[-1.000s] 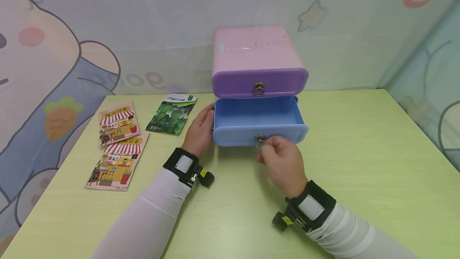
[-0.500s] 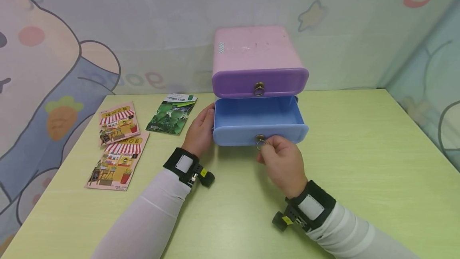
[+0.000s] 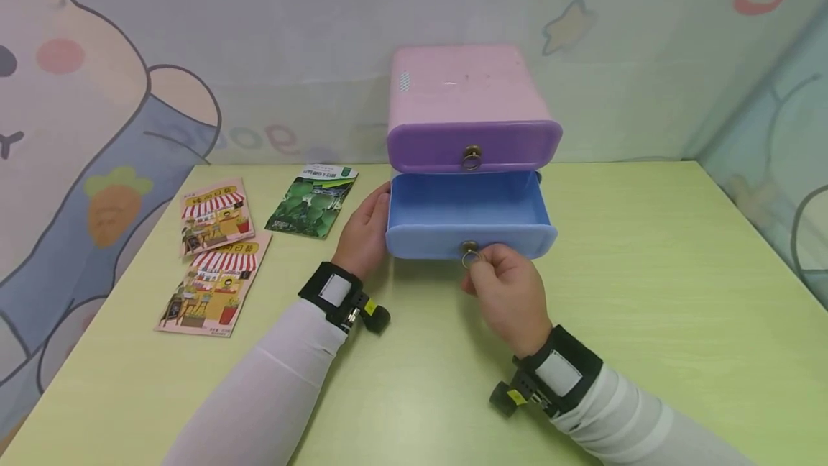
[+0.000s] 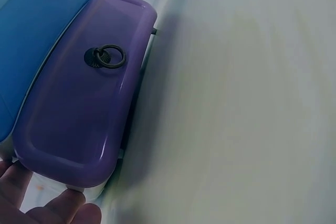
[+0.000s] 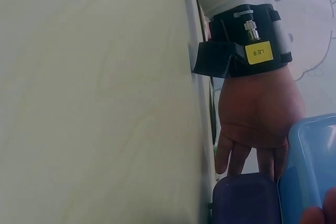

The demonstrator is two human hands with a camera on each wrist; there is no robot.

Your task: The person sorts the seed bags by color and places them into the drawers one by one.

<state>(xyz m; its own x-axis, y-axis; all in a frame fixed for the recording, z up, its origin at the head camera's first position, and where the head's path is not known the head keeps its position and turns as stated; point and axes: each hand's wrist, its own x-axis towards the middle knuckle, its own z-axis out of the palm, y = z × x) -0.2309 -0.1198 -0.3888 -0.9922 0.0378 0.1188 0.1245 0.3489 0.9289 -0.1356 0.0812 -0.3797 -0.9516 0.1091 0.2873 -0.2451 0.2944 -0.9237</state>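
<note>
One counter (image 3: 660,308) beneath a pink-topped drawer unit (image 3: 467,92), with a blue drawer (image 3: 433,241) pulled out. Touched at the left side by a straight-fingered left grip (image 3: 364,237); held in front by a right grip (image 3: 511,293), pinched on a metal ring (image 3: 463,260).

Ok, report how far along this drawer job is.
Done: the blue middle drawer stands open. In hand: the right hand pinches its ring pull while the left hand touches the side of the drawer unit. Remaining, probably: loading it, since the green leaf-print packet and two pink packets lie on the table.
</note>
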